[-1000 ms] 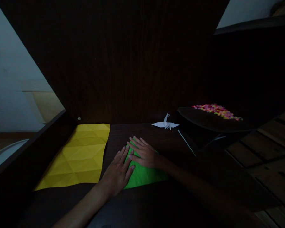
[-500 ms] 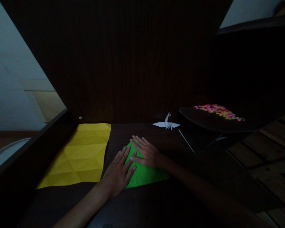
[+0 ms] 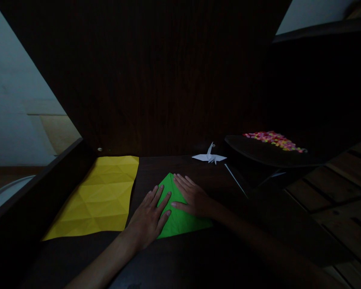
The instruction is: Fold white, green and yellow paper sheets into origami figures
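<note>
- On dark tabletop [image 3: 165, 163]: yellow sheet [image 3: 102, 196], creased, opened out.
- Just right of it, green paper [image 3: 183, 224], apparently folded already to a peak; folds left, impossible to tell.
- Left hand [image 3: 147, 218] spread wide, laid on green paper's left side, gripping nothing.
- Right hand [image 3: 197, 200] flat, thumb apart, touching right side.

The bright green, pointed paper sheet [image 3: 183, 225] at near centre is 1 solid colour with faint crease lines. To its left, the rectangular yellow paper sheet [image 3: 102, 196] carries a pattern of straight and diagonal creases. The white folded-paper bird [image 3: 209, 157] at far right of centre is plain; the thin straight strip [image 3: 236, 181] right of it is whitish. Farther right, the heap of small multicoloured pieces [image 3: 275, 141] mixes pink, red and yellow. The tall wooden panel [image 3: 168, 80] is dark brown, faintly grained.
</note>
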{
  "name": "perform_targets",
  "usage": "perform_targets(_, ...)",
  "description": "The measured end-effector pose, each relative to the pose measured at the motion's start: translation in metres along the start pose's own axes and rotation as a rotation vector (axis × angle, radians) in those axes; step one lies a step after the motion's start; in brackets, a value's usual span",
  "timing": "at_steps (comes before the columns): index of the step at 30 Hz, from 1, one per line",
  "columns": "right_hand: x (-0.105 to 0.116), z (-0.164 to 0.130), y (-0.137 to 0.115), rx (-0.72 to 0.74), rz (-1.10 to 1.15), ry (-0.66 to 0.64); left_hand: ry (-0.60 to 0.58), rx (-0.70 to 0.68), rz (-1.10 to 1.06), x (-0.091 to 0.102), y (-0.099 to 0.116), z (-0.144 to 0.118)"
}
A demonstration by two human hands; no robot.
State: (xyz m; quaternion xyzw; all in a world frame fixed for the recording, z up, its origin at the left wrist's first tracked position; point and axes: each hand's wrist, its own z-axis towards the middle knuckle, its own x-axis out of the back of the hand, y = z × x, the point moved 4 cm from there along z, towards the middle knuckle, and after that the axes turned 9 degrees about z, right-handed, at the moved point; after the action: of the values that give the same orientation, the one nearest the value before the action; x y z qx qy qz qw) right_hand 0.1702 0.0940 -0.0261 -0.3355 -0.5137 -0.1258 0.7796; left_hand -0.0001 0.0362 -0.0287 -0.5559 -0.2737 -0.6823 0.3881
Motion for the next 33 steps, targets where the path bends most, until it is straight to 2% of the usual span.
perform_targets(5,0.003,-0.008,0.000,-0.008,0.011,0.007,0.019,-0.006,0.001,0.001,0.001,0.001)
perform_targets(18,0.008,-0.038,-0.006,-0.083,0.005,-0.097,-0.019,-0.023,0.065,0.004,0.004,0.002)
perform_targets(24,0.016,-0.033,-0.006,-0.061,0.000,-0.200,0.012,-0.023,0.067,0.008,0.006,0.000)
perform_targets(33,0.025,-0.022,-0.015,0.045,0.047,-0.218,0.030,0.017,0.084,0.026,0.008,0.001)
